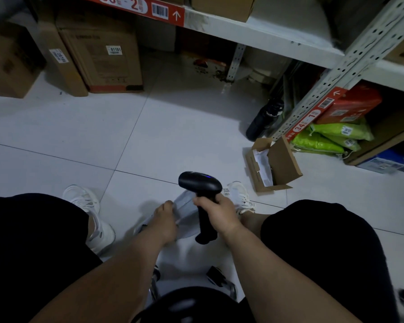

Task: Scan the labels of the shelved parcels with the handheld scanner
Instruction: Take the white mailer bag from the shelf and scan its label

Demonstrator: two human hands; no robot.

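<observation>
- One black scanner (pixel 200 183) is gripped by the right hand (pixel 216 212), handle running down toward the person, head pointing left.
- One grey parcel (pixel 184 206) is pinched by the left hand (pixel 165 217), just left of the scanner.
- Three labelled cartons (pixel 103 57) are seen far ahead-left.

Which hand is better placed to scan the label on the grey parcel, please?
Probably the right hand: it already grips the scanner above the grey parcel, which the left hand holds.
</observation>
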